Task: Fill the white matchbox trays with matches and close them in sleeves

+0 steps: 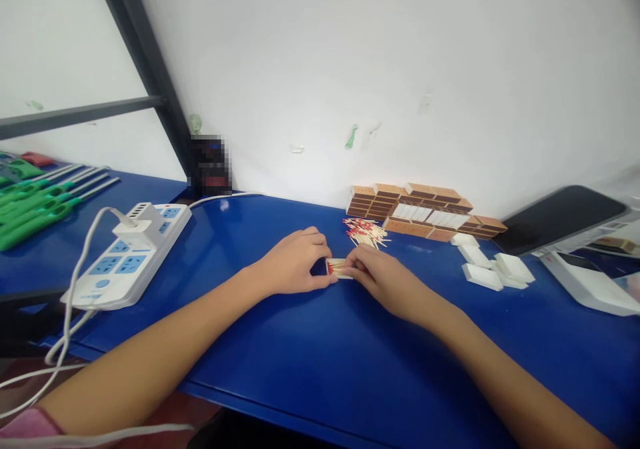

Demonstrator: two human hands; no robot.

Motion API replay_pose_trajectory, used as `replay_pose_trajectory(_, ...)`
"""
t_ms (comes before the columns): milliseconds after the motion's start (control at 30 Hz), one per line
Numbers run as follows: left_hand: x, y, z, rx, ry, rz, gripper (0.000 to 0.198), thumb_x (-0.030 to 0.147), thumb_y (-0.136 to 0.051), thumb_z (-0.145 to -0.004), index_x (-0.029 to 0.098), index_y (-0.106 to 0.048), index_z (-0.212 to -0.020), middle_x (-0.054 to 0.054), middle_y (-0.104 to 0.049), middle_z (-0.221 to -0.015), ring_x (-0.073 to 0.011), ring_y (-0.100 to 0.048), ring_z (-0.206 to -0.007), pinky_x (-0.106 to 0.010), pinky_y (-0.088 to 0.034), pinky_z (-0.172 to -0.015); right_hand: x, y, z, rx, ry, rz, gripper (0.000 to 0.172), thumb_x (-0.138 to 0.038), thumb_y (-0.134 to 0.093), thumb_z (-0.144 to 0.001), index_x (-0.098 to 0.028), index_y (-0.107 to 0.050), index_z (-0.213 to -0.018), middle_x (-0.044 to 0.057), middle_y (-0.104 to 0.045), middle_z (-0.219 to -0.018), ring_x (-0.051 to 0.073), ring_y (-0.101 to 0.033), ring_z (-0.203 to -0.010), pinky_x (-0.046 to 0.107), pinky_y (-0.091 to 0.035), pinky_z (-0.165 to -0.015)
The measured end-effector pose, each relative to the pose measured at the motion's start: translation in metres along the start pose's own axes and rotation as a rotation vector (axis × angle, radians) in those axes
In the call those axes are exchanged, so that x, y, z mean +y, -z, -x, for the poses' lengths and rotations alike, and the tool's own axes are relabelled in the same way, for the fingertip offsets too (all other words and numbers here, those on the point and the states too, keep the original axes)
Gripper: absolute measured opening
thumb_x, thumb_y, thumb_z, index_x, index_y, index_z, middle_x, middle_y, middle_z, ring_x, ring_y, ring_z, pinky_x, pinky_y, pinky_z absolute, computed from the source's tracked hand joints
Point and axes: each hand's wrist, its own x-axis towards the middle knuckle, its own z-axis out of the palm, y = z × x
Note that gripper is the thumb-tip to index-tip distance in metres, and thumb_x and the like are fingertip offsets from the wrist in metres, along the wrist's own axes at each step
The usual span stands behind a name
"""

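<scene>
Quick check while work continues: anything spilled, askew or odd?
Loose matches lie criss-crossed beyond the right hand, perhaps spilled, perhaps just heaped. The white pieces sit at mixed angles, unlike the stacked boxes. The wall has a green mark.

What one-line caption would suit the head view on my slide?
Left hand and right hand at a small tray of matches on a blue table, loose matches and stacked boxes behind.

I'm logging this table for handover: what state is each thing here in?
Small tray: open, matches inside
Left hand: holding the tray's left end
Right hand: fingers at the tray's right end
Loose matches: heaped
Brown boxes: stacked
White boxes: loosely grouped
Adapter: plugged into power strip
Device screen: dark, tilted
Green-handled tools: lying together
</scene>
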Motion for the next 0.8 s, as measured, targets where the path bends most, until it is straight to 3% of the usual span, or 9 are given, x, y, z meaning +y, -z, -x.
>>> replay_pose_trajectory(167, 0.0, 0.0, 0.0, 0.011, -0.016, 0.011, 0.032, 0.046, -0.071, -0.093, 0.016, -0.075, -0.102, -0.009, -0.07, -0.101, -0.025, -0.061, -0.102, -0.038, -0.051, -0.093, 0.003, 0.001, -0.001, 0.063, -0.011, 0.015, 0.01, -0.029, -0.055, -0.1, -0.023, -0.061, -0.094, 0.003, -0.065, -0.085, 0.018, -0.056, -0.074, 0.03, -0.042, -0.067)
replay_pose_trajectory(367, 0.007, 0.0, -0.001, 0.011, -0.04, 0.034, 0.031, 0.044, -0.073, -0.092, 0.015, -0.076, -0.104, -0.009, -0.07, -0.101, -0.0249, -0.061, -0.102, -0.038, -0.051, -0.094, 0.027, 0.003, -0.019, 0.273, -0.198, 0.189, 0.014, -0.034, -0.061, -0.096, -0.022, -0.064, -0.091, 0.001, -0.063, -0.077, 0.019, -0.056, -0.07, 0.03, -0.037, -0.064)
replay_pose_trajectory(633, 0.003, -0.001, -0.001, 0.018, -0.021, 0.03, 0.031, 0.044, -0.072, -0.092, 0.016, -0.076, -0.105, -0.009, -0.07, -0.102, -0.0252, -0.062, -0.104, -0.038, -0.051, -0.094, 0.037, -0.009, -0.027, 0.227, -0.245, 0.232, 0.019, -0.03, -0.057, -0.097, -0.022, -0.058, -0.079, 0.004, -0.066, -0.08, 0.019, -0.058, -0.071, 0.03, -0.036, -0.063)
replay_pose_trajectory(800, 0.0, -0.001, 0.002, 0.021, 0.026, 0.009, 0.034, 0.047, -0.074, -0.091, 0.016, -0.076, -0.105, -0.009, -0.07, -0.102, -0.0258, -0.062, -0.105, -0.038, -0.052, -0.094, 0.026, -0.004, -0.012, 0.241, -0.128, 0.092, 0.02, -0.035, -0.051, -0.102, -0.024, -0.058, -0.087, 0.005, -0.066, -0.084, 0.021, -0.059, -0.074, 0.032, -0.043, -0.068)
